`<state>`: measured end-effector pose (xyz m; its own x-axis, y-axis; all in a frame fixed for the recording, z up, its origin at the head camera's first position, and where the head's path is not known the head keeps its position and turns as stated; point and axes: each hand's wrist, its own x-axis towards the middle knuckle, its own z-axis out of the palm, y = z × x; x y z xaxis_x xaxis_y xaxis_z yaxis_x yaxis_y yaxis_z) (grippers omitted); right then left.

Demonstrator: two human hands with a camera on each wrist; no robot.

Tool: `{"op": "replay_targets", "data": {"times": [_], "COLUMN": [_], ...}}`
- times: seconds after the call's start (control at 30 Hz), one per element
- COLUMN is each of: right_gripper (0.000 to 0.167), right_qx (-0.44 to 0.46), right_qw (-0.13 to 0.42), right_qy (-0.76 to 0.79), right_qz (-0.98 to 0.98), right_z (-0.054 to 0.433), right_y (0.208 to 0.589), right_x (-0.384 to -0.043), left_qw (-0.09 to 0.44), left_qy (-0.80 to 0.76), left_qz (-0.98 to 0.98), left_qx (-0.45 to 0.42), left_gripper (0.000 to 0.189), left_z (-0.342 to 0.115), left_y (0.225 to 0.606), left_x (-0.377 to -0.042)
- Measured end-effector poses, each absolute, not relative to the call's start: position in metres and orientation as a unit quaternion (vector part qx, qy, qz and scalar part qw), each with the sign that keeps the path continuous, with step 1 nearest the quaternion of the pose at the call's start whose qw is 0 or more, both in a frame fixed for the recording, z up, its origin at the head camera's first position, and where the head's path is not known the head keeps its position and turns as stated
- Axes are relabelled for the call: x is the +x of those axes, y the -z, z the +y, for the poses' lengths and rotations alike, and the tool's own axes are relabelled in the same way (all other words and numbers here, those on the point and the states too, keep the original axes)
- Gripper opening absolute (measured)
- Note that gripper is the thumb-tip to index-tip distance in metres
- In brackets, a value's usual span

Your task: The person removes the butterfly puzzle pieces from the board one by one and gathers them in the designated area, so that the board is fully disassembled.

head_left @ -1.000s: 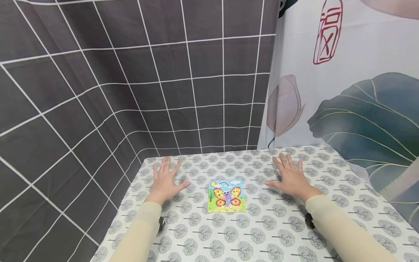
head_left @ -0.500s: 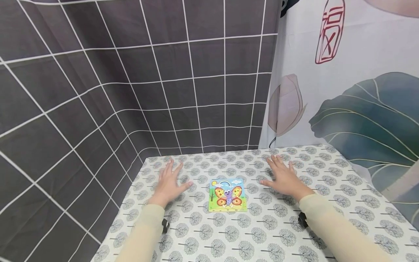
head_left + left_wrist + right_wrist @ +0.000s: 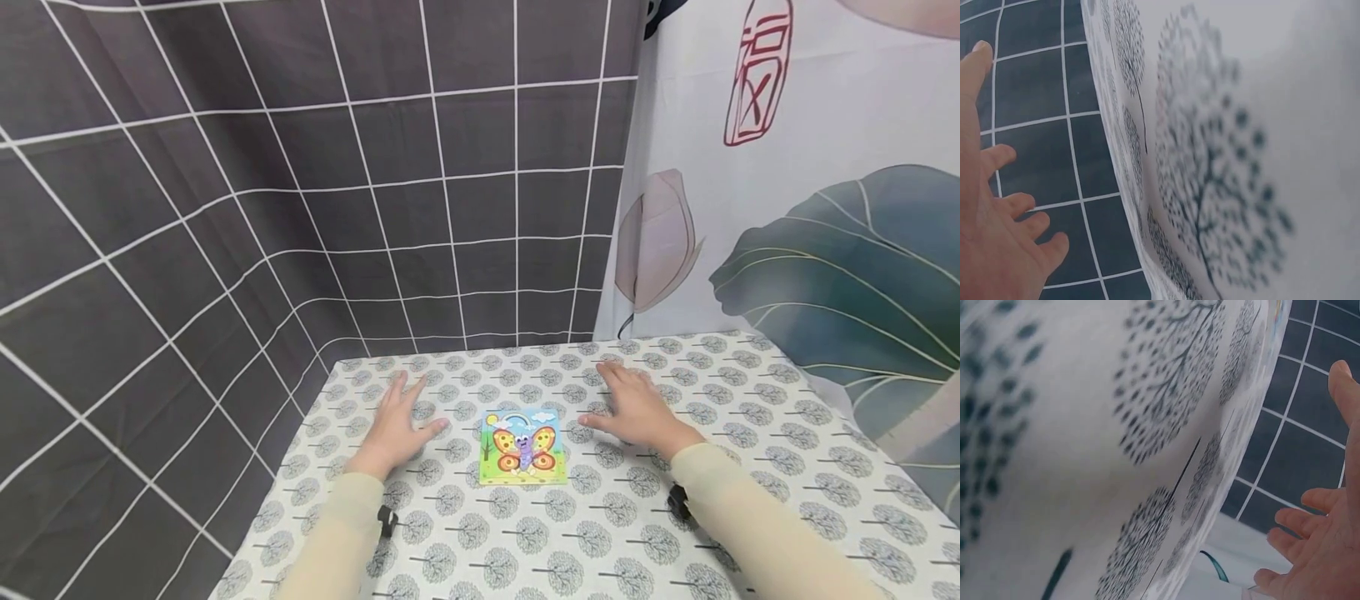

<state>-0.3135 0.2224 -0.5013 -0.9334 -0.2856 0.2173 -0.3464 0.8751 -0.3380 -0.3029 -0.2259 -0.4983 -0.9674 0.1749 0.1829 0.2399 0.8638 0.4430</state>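
A square butterfly puzzle board [image 3: 523, 447], brightly coloured, lies flat on the tree-patterned tablecloth [image 3: 525, 533] in the head view. To its left is my left hand [image 3: 393, 429], fingers spread and thumb pointing toward the board, apart from it. On the other side my right hand [image 3: 637, 408] has its fingers extended and its thumb close to the board's right edge without touching. Both hands hold nothing. In the left wrist view the fingers [image 3: 1016, 206] look loosely bent over the cloth; the right wrist view shows similar relaxed fingers [image 3: 1300, 519].
A dark curtain with a white grid [image 3: 450, 208] hangs behind and left of the table. At the right hangs a white curtain [image 3: 675, 100] printed with leaves and a red seal. Black wrist cameras [image 3: 678, 502] sit under both forearms.
Both hands have moved inward toward the puzzle board, the right one farther, and the fingers are spread less widely. The board stays in its place on the cloth.
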Motion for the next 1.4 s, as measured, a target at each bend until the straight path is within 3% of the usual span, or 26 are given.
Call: {"op": "replay_targets", "data": {"times": [0.3,0.73,1.13,1.4], "right_gripper": [0.103,0.098,0.093,0.085], "right_qx": [0.177,0.180,0.205,0.210], "right_qw": [0.069,0.046,0.029,-0.010], "right_qy": [-0.201,-0.209,-0.247,-0.258], "right_qz": [-0.961,-0.960,-0.947,-0.943], "right_z": [0.205,0.176,0.154,0.139], "right_y": [0.500,0.498,0.509,0.506], "right_x": [-0.314,-0.319,-0.324,-0.324], "left_qw": [0.043,0.051,0.044,0.004], "left_qy": [0.274,0.288,0.316,0.342], "left_qz": [-0.955,-0.946,-0.938,-0.927], "left_qx": [-0.108,-0.138,-0.137,-0.152], "left_gripper": [0.083,0.071,0.070,0.069], "left_z": [-0.213,-0.199,-0.187,-0.179], "left_y": [0.498,0.503,0.505,0.504], "left_x": [-0.295,-0.292,-0.287,-0.283]}}
